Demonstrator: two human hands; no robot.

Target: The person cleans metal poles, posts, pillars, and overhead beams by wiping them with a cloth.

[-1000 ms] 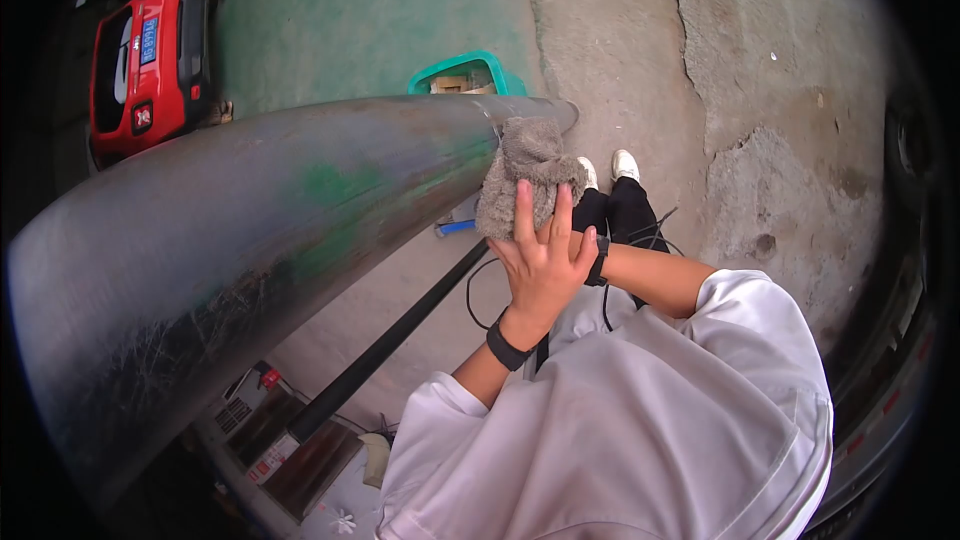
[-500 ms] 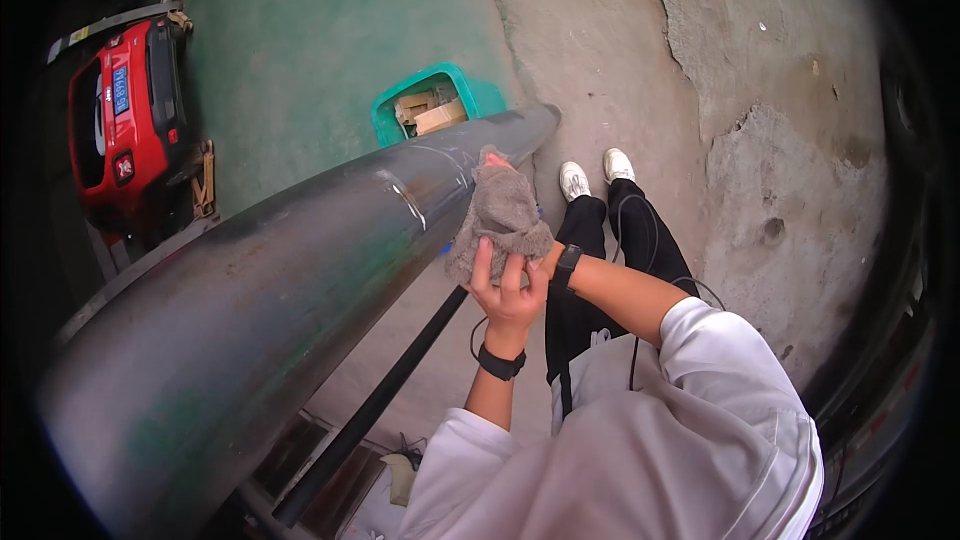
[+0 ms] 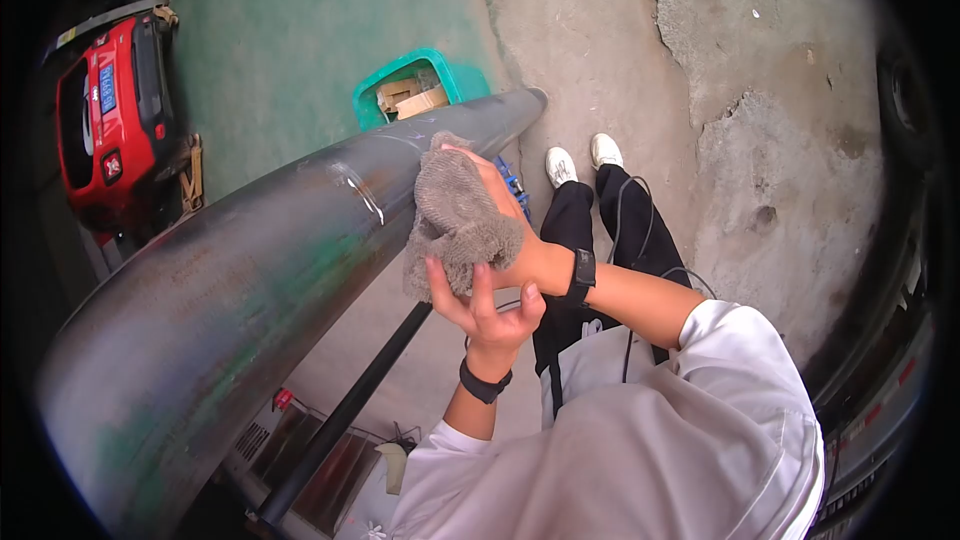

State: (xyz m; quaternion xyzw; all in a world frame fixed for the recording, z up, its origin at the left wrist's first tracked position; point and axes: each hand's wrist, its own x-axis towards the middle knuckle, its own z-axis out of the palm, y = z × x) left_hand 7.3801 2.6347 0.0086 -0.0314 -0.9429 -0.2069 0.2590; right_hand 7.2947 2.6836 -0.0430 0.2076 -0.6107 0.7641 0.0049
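Cloth [image 3: 455,205], one — grey-brown, shaggy, bunched in thick folds; it lay at the grip, its left side overlapping the tube in view. Right hand [image 3: 522,255]: was partly under the cloth, which hid most of its fingers; whether it was closed could not be told. Left hand [image 3: 487,325]: was loosely spread, thumb clear, fingertips on the cloth's near edge. Tube [image 3: 230,270], one, large, ran left of the grip — dull grey, smeared green, with white marks just beside the cloth. Wristbands [image 3: 486,383], two, dark, one at each wrist. Bin [image 3: 463,80], one, teal, stood beyond the grip. Shoes [image 3: 560,168], two, white, were beyond and right of the grip. Car [image 3: 122,105], one, red, was well left of it.
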